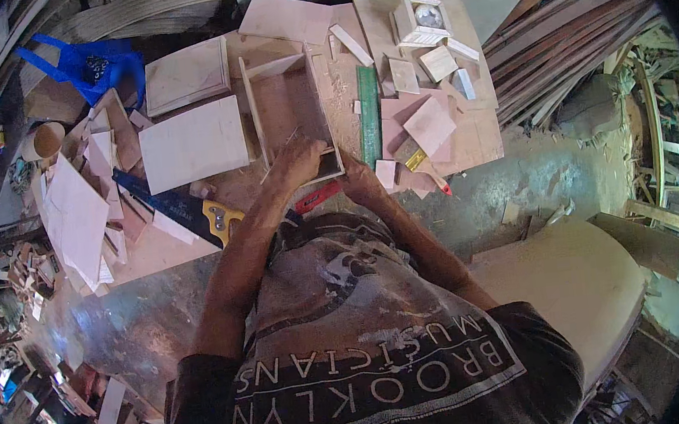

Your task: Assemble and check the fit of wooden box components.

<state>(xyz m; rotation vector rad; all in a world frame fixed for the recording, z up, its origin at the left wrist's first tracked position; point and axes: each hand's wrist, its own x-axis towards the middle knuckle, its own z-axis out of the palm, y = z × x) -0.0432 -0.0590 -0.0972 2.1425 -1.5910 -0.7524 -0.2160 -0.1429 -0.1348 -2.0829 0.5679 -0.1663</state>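
An open wooden box (251, 97) with thin side walls lies lengthwise in front of me on the workbench. My left hand (298, 165) reaches over its near end, the fingers curled together close to the near right corner. What they pinch, if anything, is too small to make out. Against the outside of that same corner, my right hand (361, 180) holds the box wall, its fingertips partly hidden. Beside my wrists, close to my body, lies a red tool (318, 197), part of it covered by my left arm.
Left of the box lie two pale wooden panels (193, 144) and a handsaw (165, 204) with a yellow handle. A blue bag (97, 68) sits farther back. To the right are a green ruler (369, 118), a paintbrush (428, 171), wood offcuts (430, 124) and a small wooden frame (421, 21).
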